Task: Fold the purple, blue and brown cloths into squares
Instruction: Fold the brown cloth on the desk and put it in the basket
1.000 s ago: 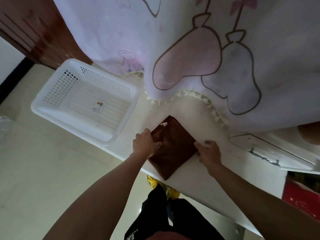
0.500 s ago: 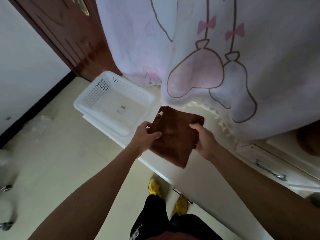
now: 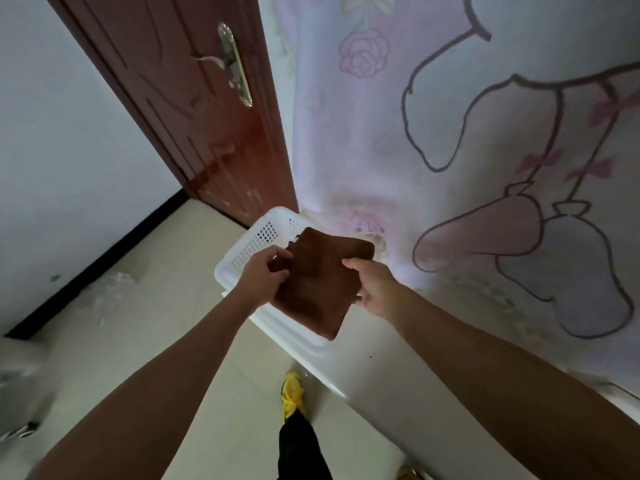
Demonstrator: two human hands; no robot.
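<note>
- Closest to me, below the arms, a yellow shoe (image 3: 292, 398) stands on the pale floor beside the front edge of the white counter (image 3: 388, 382).
- My left hand (image 3: 263, 277) pinches the left edge of the brown cloth (image 3: 322, 289), thumb on top and fingers curled round the border.
- My right hand (image 3: 374, 287) grips the opposite edge with the thumb over the top. The fingers underneath are hidden, so I cannot say how they lie.
- The brown cloth is already a compact, roughly square packet. It is held in the air between the hands, clear of the counter, with one corner hanging down toward me.
- Just beyond and beneath it sits the white perforated basket (image 3: 258, 237) at the counter's left end. The cloth covers most of its inside, so I cannot tell what lies in it.
- I read this as the folding of this piece being done and the putting-away being in hand.
- The next move, I judge, calls for lowering the packet flat into the basket and letting go with both hands together, so the layers do not spring open.
- The purple and blue cloths are not in sight, so I cannot judge how they stand.
- Farthest off hang a pale printed curtain (image 3: 381, 150) behind the counter and a dark red door (image 3: 180, 109) to its left.
</note>
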